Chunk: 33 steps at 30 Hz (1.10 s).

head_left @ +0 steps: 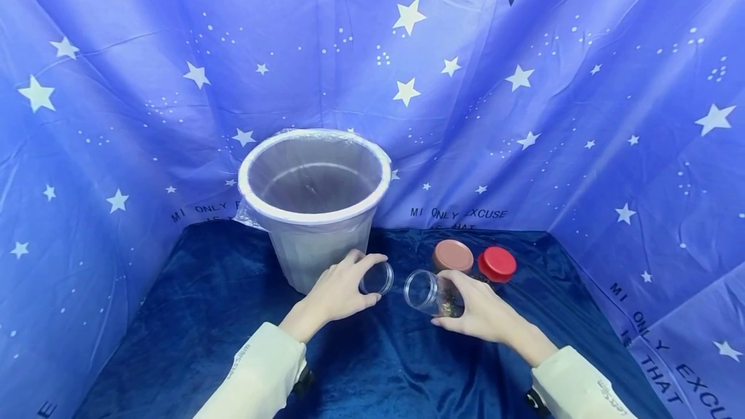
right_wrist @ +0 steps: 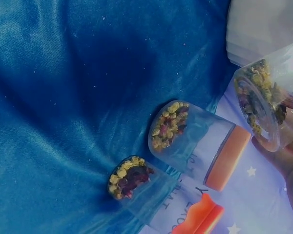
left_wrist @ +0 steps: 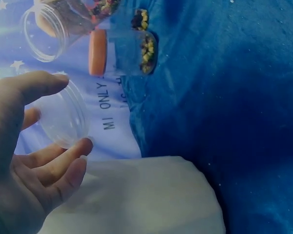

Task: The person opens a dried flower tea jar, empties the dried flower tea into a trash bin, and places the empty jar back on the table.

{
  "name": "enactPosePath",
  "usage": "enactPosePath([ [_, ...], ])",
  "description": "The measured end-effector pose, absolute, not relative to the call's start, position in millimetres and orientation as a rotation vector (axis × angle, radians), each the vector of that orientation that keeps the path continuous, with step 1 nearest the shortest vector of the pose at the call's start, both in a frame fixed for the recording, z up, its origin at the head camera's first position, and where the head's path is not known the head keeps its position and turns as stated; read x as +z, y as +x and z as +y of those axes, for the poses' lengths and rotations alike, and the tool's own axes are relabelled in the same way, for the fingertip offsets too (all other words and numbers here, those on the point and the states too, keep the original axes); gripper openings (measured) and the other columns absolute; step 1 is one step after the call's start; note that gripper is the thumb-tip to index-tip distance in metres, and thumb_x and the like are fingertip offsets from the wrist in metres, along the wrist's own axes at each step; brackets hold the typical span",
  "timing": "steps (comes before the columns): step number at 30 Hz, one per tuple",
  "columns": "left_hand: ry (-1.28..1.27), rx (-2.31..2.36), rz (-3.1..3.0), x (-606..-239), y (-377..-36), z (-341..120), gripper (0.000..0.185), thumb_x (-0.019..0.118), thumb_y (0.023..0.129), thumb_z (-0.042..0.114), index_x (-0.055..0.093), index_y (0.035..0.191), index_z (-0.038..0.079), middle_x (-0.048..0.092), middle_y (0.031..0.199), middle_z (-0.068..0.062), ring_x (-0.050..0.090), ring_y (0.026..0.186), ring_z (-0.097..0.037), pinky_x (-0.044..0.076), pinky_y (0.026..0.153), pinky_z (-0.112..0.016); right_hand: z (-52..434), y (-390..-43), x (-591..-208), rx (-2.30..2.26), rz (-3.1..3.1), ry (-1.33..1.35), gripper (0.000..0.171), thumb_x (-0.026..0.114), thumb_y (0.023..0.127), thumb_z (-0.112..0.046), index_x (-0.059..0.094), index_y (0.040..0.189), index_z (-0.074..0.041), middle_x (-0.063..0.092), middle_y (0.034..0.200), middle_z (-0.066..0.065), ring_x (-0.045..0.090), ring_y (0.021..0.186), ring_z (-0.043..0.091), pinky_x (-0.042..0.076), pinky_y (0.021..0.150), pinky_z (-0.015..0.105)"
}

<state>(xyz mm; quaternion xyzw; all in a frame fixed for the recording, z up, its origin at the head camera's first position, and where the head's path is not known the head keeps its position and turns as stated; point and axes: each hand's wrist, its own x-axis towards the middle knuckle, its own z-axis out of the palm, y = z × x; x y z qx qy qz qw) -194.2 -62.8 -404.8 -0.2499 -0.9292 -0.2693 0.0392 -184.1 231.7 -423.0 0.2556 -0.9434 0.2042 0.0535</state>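
In the head view, your left hand (head_left: 336, 288) covers the near edge of the clear screw lid (head_left: 378, 279), whose transparent face is hard to tell from the blue velvet cloth (head_left: 372, 367) behind it. Your right hand (head_left: 482, 308) hides the back of the open clear jar (head_left: 422, 291), so the dried flowers (right_wrist: 262, 90) inside barely show there; the right wrist view shows them better, yellow and dark red, but its right edge cuts off the jar's mouth and most of your hand. The jar with the salmon lid (head_left: 454, 255) and the jar with the red lid (head_left: 498, 262) have their bodies largely blocked by your right hand in the head view. The bottom of the lined bin (head_left: 316, 216) is too murky to make out, and the wrist views catch only part of its pale wall.

Your left thumb and fingers pinch the screw lid by its rim, just in front of the bin. Your right fingers curl round the open jar, which is tilted with its mouth towards the lid; the two are near each other but apart. The two lidded jars stand just beyond your right hand.
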Motion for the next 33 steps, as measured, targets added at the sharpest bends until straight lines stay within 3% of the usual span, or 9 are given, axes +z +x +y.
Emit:
enactPosePath([
  [13,-0.766,-0.715,-2.911,-421.4,-191.4,-83.3,0.062,0.077,0.079,0.027,0.054,0.137,0.026,0.060,0.121,-0.011,0.067,0.080,-0.034,0.053,0.065,-0.048,233.4,-184.2,-420.4,0.604,-2.865,0.774,0.068,0.085,0.069,-0.047,0.056,0.123,-0.018,0.066,0.106,-0.008,0.064,0.091,0.008,0.054,0.075,0.033],
  [33,-0.792,-0.513,-3.014,-435.5,-183.4,-110.4,0.060,0.077,0.077,0.024,0.056,0.134,0.022,0.058,0.114,-0.014,0.066,0.079,-0.035,0.052,0.064,-0.049,233.4,-182.3,-421.4,0.615,-2.897,0.737,0.069,0.085,0.069,-0.046,0.055,0.125,-0.020,0.064,0.107,-0.010,0.064,0.092,0.007,0.054,0.076,0.032],
])
